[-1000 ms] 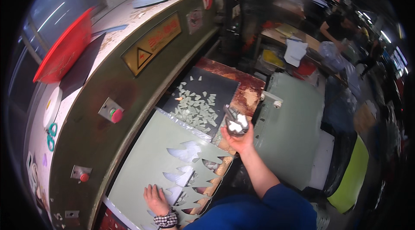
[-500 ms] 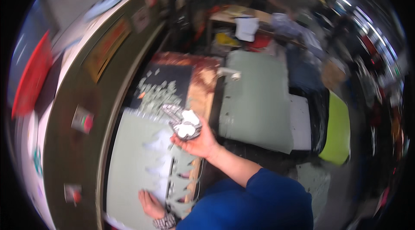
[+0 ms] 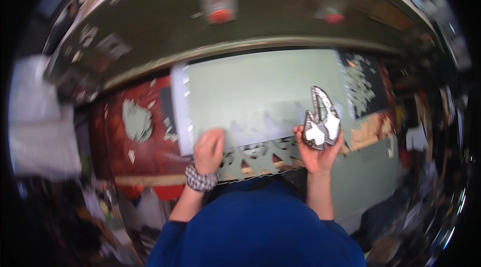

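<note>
My right hand (image 3: 323,157) holds a metal cutting die (image 3: 321,134) with a curved, horn-like upper part and two white patches, raised above a grey-green sheet (image 3: 260,84). Thumb and fingers grip the die by its lower sides. My left hand (image 3: 208,150), a checked band at its wrist, is at the sheet's near left edge with fingers loosely bent and nothing visible in them; it is slightly blurred. Between the hands, the sheet's near edge is a jagged strip (image 3: 258,160) of pointed cutouts.
A dark green machine beam (image 3: 270,21) spans the far side. Small cut pieces (image 3: 359,86) lie on a black board at right. More pieces (image 3: 137,120) are piled on the red surface (image 3: 155,159) at left. Another grey-green sheet (image 3: 366,171) lies at lower right.
My view has swung left and now faces the beam squarely. My right hand still holds the die, now more upright; my left hand is at the sheet's near left edge.
</note>
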The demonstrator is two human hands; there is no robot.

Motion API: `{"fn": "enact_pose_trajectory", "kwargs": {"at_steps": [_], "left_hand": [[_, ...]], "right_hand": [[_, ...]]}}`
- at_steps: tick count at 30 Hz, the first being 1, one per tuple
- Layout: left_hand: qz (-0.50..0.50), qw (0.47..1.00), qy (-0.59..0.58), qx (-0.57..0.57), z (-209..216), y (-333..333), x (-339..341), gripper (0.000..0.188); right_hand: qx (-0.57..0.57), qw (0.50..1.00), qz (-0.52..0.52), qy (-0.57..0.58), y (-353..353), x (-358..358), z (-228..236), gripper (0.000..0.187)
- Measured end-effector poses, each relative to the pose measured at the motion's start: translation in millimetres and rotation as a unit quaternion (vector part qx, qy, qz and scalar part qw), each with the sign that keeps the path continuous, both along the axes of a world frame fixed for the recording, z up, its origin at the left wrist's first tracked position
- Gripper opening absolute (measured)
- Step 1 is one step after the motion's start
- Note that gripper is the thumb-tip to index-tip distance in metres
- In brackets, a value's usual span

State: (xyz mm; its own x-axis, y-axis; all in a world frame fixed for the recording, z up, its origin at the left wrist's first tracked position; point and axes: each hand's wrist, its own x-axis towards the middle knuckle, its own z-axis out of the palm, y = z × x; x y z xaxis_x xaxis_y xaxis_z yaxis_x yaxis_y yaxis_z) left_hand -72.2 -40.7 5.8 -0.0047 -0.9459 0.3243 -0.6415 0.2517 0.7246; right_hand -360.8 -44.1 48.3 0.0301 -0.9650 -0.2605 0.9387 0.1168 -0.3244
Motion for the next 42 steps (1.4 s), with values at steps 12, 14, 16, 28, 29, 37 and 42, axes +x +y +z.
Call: {"fn": "enact_pose_trajectory", "kwargs": {"at_steps": [12, 14, 16, 28, 29, 37, 42], "left_hand": [[0.116, 0.983, -0.139, -0.032, -25, -7, 51, 0.040], [0.119, 0.984, -0.128, -0.027, -23, -10, 53, 0.039], [0.128, 0.982, -0.138, -0.025, -20, -12, 53, 0.039], [0.127, 0.983, -0.128, -0.016, -16, -28, 65, 0.036], [0.160, 0.979, -0.122, -0.038, -15, -26, 68, 0.033], [0.178, 0.969, -0.157, 0.062, -36, -42, 72, 0.016], [0.199, 0.962, -0.178, 0.065, -37, -82, 78, 0.023]], "right_hand": [[-0.302, 0.573, -0.012, 0.762, -67, 171, -46, 0.075], [-0.296, 0.554, -0.019, 0.778, -66, 190, -56, 0.077], [-0.305, 0.539, -0.026, 0.785, -67, 198, -60, 0.082], [-0.158, 0.655, -0.044, 0.738, -122, 89, -41, 0.078], [-0.143, 0.633, -0.106, 0.754, -136, 62, -30, 0.072], [-0.062, 0.430, -0.319, 0.842, -266, -25, 30, 0.093], [-0.056, 0.450, -0.316, 0.834, -256, -18, 15, 0.095]]}}
